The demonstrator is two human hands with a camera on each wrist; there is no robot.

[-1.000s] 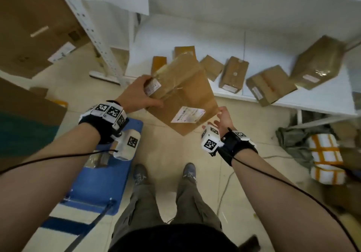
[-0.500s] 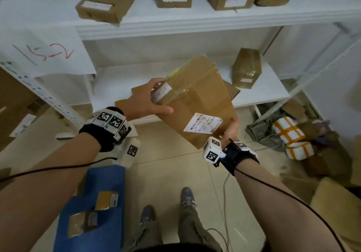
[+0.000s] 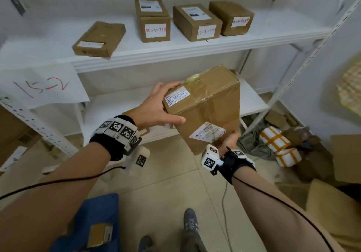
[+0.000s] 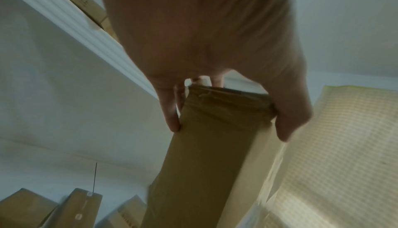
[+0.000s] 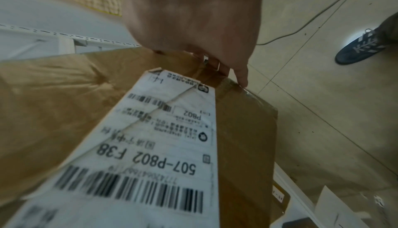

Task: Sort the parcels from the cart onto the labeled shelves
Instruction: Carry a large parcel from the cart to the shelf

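Observation:
A brown cardboard parcel (image 3: pixel 205 105) (image 4: pixel 215 146) (image 5: pixel 64 104) wrapped in clear tape, with white address labels, hangs tilted in front of the white shelves. My left hand (image 3: pixel 156 109) (image 4: pixel 221 122) grips its upper left corner, thumb on the near face and fingers over the top. My right hand (image 3: pixel 229 140) (image 5: pixel 204 58) holds its lower right corner from below. Above it runs a white shelf (image 3: pixel 175 51) carrying several brown boxes (image 3: pixel 152 17), some with red handwritten labels. A paper sign (image 3: pixel 41 86) reading 15-2 hangs at the shelf's left.
A blue cart (image 3: pixel 97 222) with a small parcel (image 3: pixel 99 236) sits at the lower left. Striped bundles (image 3: pixel 277 144), cloth and cardboard pieces lie on the floor at the right. The lower shelf (image 3: pixel 252 103) is behind the held parcel. My shoes (image 3: pixel 191 222) stand on the tiles.
The view has risen from the low shelf to the higher one with labelled boxes. Both hands have lifted the parcel up and forward towards the shelves, keeping their hold.

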